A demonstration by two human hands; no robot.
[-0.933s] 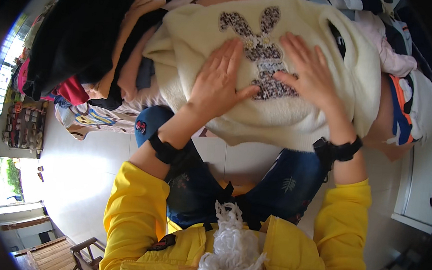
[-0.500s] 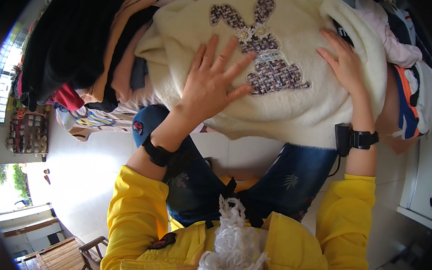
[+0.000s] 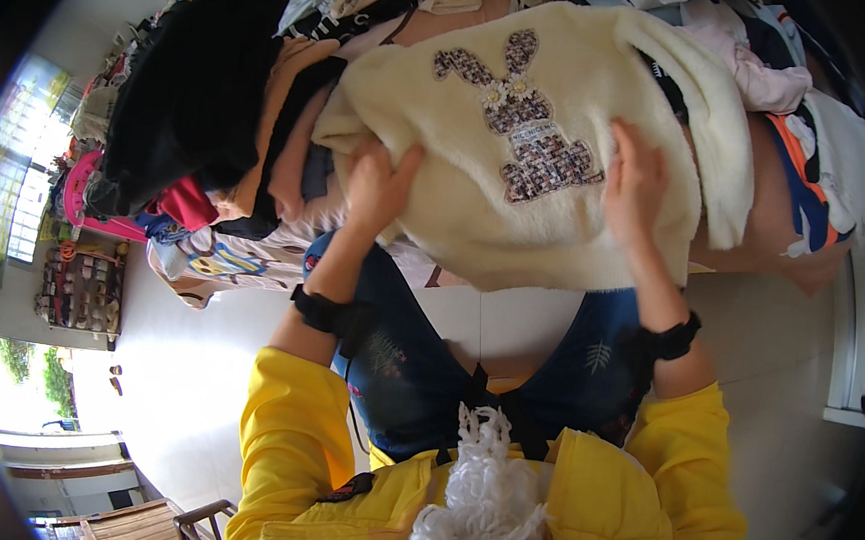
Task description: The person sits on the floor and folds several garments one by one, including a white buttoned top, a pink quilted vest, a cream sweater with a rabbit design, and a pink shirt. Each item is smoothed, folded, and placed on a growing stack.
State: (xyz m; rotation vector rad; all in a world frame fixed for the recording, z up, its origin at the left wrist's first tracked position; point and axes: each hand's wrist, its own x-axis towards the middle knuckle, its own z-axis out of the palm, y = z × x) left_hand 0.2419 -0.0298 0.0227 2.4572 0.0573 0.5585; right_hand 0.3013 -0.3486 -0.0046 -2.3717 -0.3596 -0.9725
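Observation:
A cream fluffy sweater (image 3: 437,210) lies spread before me, front side up. A tweed-patterned rabbit patch (image 3: 550,168) with white flowers decorates its middle. My left hand (image 3: 378,188) rests at the sweater's left side, thumb apart from the fingers; some fingertips are hard to make out against the cloth. Over the fabric just right of the patch is my right hand (image 3: 637,184), slightly blurred, its fingers apart and nothing visible in them. The sweater's right sleeve (image 3: 726,160) runs down along its side, beyond that hand.
A tall stack of folded clothes, black on top (image 3: 195,83), stands to the left. More clothing lies along the back. At the right are a pale pink garment (image 3: 767,81) and a navy-and-orange one (image 3: 809,186). A wooden chair (image 3: 202,527) stands lower left.
Both hands have come off their flat, spread pose and moved: the left toward the sweater's left edge, the right inward and down beside the patch. The sweater's right sleeve now shows separate from the body.

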